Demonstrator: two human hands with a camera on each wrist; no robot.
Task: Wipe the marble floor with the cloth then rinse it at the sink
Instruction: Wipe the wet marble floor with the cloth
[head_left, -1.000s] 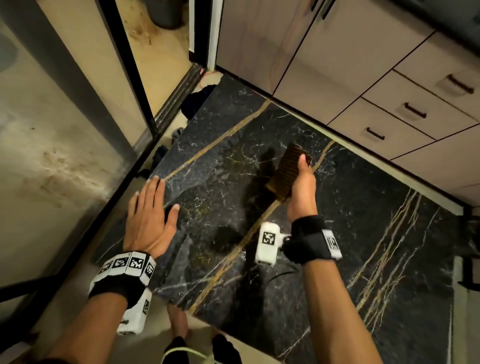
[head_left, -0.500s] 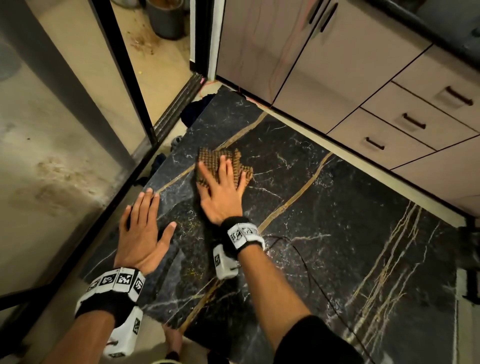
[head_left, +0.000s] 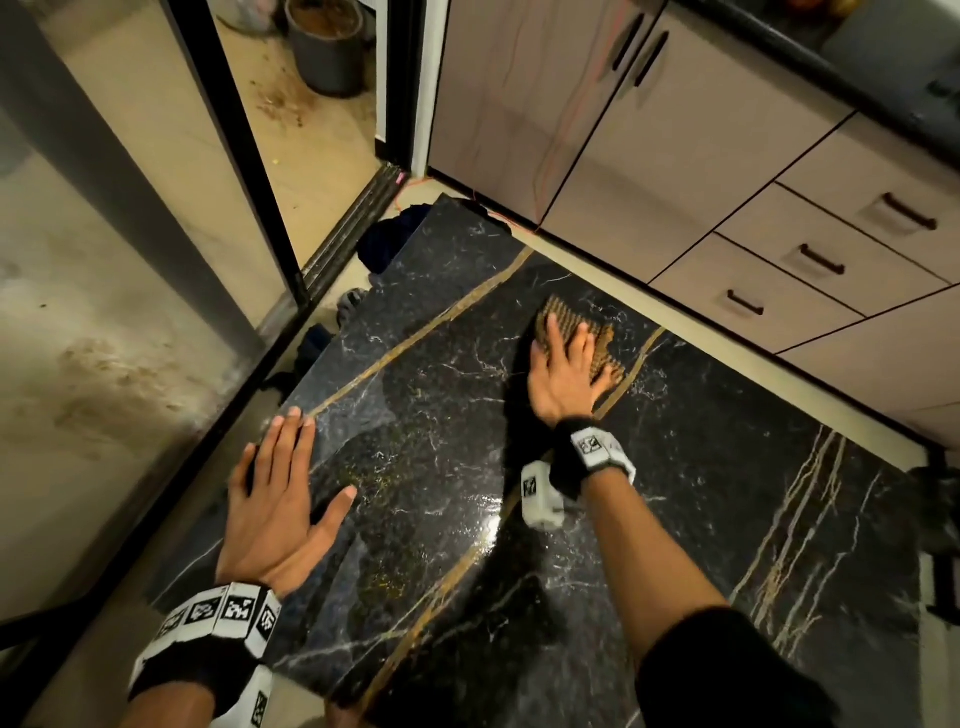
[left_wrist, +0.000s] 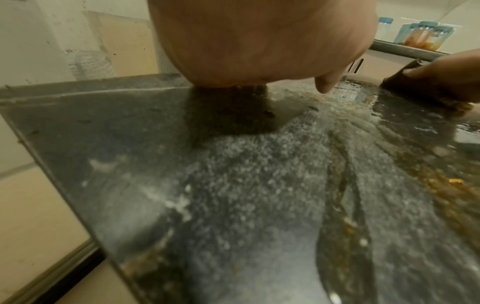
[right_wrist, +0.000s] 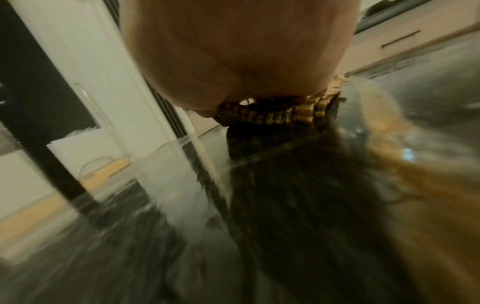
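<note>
The right hand (head_left: 563, 371), fingers flat on the brown cloth (head_left: 597, 340), has swept it toward the drawers (head_left: 810, 260); the left hand (head_left: 275, 509) stays spread flat on the marble slab (head_left: 441, 415). Wiping continues.

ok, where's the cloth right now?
In the head view the cloth lies flat on the black marble floor under the right hand, toward the far edge near the drawers, beside a gold vein.
</note>
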